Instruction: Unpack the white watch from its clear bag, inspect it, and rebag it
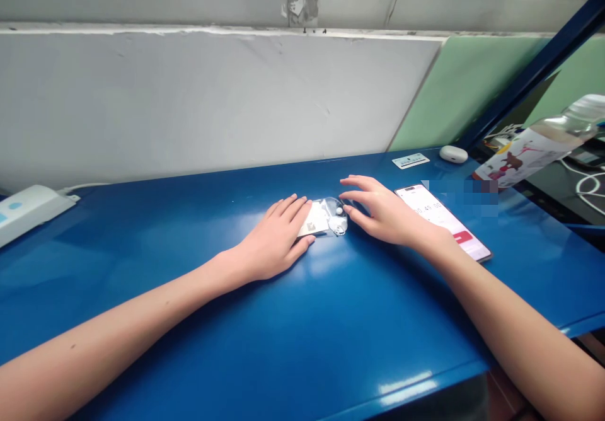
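A small clear plastic packet (327, 218) with a white card and small white parts inside lies on the blue table (331, 320). My left hand (276, 238) lies flat on the packet's left end, fingers stretched out and pressing it down. My right hand (385, 213) hovers at the packet's right end, fingers spread, fingertips touching or almost touching it. Neither hand has lifted anything.
A phone (444, 222) with a lit screen lies just right of my right hand. Behind it sit a white card (410, 161) and a white earbud case (453, 154). A plastic bottle (539, 147) lies at the far right, a white power strip (28, 210) at the left.
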`<state>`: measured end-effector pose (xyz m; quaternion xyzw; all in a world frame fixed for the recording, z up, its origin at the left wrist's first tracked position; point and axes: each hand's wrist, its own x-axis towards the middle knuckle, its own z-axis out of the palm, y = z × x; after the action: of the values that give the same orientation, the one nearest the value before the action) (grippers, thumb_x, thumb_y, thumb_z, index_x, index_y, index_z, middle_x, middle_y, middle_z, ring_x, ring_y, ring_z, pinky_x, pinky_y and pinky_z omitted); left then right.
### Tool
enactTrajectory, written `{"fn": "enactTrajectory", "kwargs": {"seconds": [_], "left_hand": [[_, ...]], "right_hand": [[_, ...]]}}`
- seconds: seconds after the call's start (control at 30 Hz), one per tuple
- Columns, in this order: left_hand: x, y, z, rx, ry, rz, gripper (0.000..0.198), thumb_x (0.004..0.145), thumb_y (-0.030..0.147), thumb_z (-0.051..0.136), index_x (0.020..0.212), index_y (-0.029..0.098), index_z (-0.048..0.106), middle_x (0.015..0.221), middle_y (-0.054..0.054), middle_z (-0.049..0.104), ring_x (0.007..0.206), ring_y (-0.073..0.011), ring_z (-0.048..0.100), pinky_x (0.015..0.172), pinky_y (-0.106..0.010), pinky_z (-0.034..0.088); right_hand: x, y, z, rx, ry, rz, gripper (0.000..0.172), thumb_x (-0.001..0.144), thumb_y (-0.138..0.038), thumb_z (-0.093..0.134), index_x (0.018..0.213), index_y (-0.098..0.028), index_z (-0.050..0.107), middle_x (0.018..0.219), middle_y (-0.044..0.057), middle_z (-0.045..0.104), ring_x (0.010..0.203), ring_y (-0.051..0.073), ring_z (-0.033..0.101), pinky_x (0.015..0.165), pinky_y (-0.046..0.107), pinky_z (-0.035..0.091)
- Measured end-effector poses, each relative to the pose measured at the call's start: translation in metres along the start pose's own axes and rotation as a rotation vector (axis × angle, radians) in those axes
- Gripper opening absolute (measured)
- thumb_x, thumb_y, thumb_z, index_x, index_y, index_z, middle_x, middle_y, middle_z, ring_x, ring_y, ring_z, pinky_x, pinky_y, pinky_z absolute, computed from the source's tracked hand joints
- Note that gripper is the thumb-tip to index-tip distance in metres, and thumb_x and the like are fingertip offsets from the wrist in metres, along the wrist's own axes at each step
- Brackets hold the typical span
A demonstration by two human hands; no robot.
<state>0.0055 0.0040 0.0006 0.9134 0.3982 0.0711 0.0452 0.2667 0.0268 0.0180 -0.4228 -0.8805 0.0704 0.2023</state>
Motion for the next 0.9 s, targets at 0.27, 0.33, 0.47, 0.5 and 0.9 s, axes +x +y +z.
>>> {"fn": "enactTrajectory", "kwargs": {"seconds": [0.27,0.33,0.47,0.5,0.9], "left_hand": [[-0.002,-0.002,0.002,-0.020,0.035,0.017,0.058,0.104,0.041,0.031,0.151,0.007,0.032,0.156,-0.020,0.039,0.147,-0.0355,0.031,0.118,-0.053,0.029],[-0.003,-0.002,0.002,-0.022,0.033,0.012,0.058,0.104,0.042,0.030,0.151,0.007,0.033,0.156,-0.020,0.039,0.147,-0.0357,0.030,0.117,-0.053,0.029],[-0.004,-0.002,0.002,-0.023,0.023,0.008,0.060,0.104,0.042,0.031,0.150,0.003,0.034,0.156,-0.022,0.038,0.147,-0.0368,0.030,0.118,-0.053,0.028],[-0.004,-0.002,0.002,-0.027,0.026,0.007,0.060,0.104,0.042,0.031,0.149,0.003,0.035,0.156,-0.022,0.038,0.147,-0.0368,0.030,0.118,-0.053,0.028],[-0.003,-0.001,0.002,-0.053,0.049,0.013,0.058,0.103,0.042,0.032,0.149,0.007,0.035,0.155,-0.022,0.040,0.145,-0.0371,0.033,0.117,-0.054,0.030]], "right_hand": [[0.002,-0.010,-0.004,0.183,0.027,0.028,0.027,0.095,-0.026,0.052,0.100,-0.016,0.076,0.120,0.011,0.073,0.120,0.028,0.063,0.101,0.044,0.051],[0.002,-0.016,-0.005,0.267,0.010,0.022,0.026,0.095,-0.027,0.053,0.107,-0.017,0.075,0.118,0.009,0.074,0.112,0.024,0.067,0.096,0.039,0.054],[0.002,-0.025,-0.001,0.341,-0.035,-0.029,0.026,0.093,-0.025,0.059,0.115,-0.018,0.072,0.119,0.007,0.074,0.110,0.023,0.068,0.096,0.035,0.053],[0.002,-0.026,0.001,0.345,-0.034,-0.036,0.027,0.091,-0.025,0.061,0.116,-0.018,0.071,0.120,0.008,0.074,0.111,0.023,0.068,0.096,0.035,0.053],[0.002,-0.024,0.009,0.245,0.006,-0.028,0.022,0.093,-0.027,0.060,0.105,-0.022,0.077,0.116,0.008,0.075,0.111,0.026,0.068,0.096,0.040,0.054]]}}
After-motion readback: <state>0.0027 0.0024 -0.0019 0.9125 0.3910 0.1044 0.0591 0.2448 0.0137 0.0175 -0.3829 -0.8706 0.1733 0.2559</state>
